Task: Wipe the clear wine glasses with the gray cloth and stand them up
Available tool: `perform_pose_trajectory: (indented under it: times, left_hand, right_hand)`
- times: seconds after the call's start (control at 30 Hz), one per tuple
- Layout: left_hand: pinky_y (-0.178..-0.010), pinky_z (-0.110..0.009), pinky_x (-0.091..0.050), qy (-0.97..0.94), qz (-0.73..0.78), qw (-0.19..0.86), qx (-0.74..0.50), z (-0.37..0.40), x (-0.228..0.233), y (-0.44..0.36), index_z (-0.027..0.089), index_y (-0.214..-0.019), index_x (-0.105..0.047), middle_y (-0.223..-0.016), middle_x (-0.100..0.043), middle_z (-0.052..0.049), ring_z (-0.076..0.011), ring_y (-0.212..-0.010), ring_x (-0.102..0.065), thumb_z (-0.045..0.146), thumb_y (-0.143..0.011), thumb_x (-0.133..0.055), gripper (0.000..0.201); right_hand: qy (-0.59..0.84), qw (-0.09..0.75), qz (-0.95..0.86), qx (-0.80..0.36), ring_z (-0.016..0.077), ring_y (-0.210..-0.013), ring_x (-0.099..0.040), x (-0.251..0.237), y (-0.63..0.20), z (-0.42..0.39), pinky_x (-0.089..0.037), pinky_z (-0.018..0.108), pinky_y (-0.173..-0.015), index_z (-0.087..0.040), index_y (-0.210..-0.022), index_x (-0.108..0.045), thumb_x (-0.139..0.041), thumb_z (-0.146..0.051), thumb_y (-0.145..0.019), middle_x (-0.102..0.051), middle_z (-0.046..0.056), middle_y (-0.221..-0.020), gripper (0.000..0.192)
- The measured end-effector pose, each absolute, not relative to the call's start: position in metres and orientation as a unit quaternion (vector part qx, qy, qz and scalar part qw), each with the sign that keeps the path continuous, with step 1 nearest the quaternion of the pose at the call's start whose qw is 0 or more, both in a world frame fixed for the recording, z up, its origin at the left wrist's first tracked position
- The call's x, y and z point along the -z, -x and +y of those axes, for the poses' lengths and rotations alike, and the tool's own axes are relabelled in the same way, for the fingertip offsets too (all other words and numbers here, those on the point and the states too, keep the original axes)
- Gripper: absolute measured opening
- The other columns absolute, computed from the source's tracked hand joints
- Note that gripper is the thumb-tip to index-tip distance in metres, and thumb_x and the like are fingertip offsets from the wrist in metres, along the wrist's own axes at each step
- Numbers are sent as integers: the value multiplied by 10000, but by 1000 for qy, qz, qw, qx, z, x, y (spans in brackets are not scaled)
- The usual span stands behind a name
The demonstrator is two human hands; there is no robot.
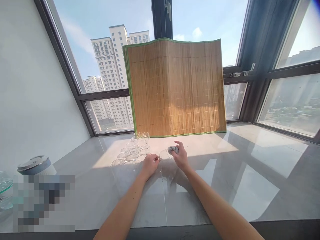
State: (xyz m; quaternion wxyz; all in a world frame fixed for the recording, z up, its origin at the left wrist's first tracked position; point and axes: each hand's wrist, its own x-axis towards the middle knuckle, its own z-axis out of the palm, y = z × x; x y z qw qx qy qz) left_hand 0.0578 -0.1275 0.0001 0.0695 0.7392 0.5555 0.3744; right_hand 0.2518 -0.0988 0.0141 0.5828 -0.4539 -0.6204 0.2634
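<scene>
Several clear glasses (133, 150) stand close together on the pale glossy counter (105, 200), left of both hands and near the window side; their see-through walls show the counter behind them. Well apart from these, at the near left, are a lidded cup (37, 165) with a blue-grey band and, farther left, a clear container (6, 191) with a green line around it, cut off by the edge of view. The cup's contents are hidden under its lid, and a blurred patch of blocks covers the area just nearer.

Another glass, the held glass (164, 154), is between the two hands, just right of the left hand's fingertips and touching the cloth at its right end. The left hand (150, 164) has its fingers pinched together on the glass's left side. The right hand (181, 156) grips a grey-white cloth (172, 150), index finger raised and bent; whether the cloth reaches inside the glass cannot be told. Both forearms stretch forward from the near edge, converging over the counter. Beyond the hands, a bamboo mat (175, 86) with green edging stands upright before the window.
</scene>
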Motion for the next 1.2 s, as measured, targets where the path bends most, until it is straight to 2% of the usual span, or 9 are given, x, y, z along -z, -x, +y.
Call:
perform_pose_trajectory:
  times: [0.33,1.2]
  left_hand:
    - [-746,-292,-391,-734,555,81,-384,-123,2,-57,212,-715,-636,-746,-653,-6,-181,-839,-527,204,-824,-528,154]
    - [-696,-272,-386,-714,577,95,-384,-135,-5,-55,205,-675,-611,-707,-610,-8,-170,-774,-532,253,-812,-532,165]
  right_hand:
    - [462,571,-623,-269,169,-688,-568,-15,-250,-98,-432,291,-632,-230,-1219,-444,-498,-274,-775,-652,17,-872,449]
    - [438,573,-646,-249,184,-782,-596,-17,-253,-109,-448,320,-722,-232,-1245,-437,-520,-246,-767,-678,38,-924,484]
